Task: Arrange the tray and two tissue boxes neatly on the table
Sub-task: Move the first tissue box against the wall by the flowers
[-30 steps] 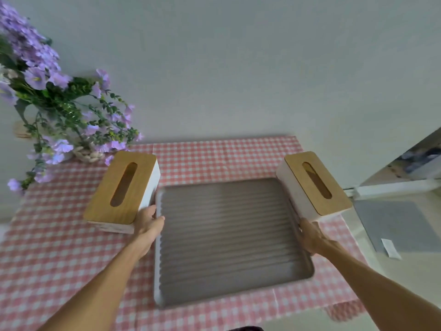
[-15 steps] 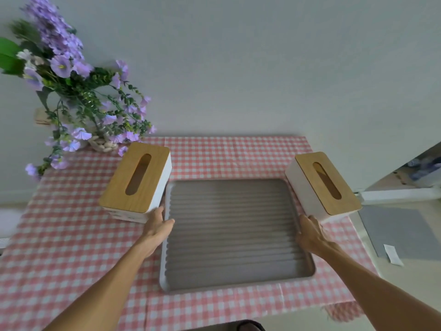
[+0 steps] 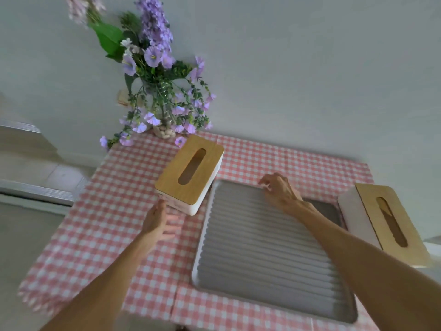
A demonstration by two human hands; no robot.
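arms: two, bare | sleeves: none visible | hands: ungloved

Both bare forearms stretch forward. The left hand (image 3: 157, 222) is open, fingers spread and blurred; the right hand (image 3: 279, 190) reaches further out — knuckles up, fingers curled downward.

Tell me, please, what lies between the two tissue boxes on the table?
In the head view, the grey ribbed tray lies between the left tissue box and right tissue box, with the right hand over it.
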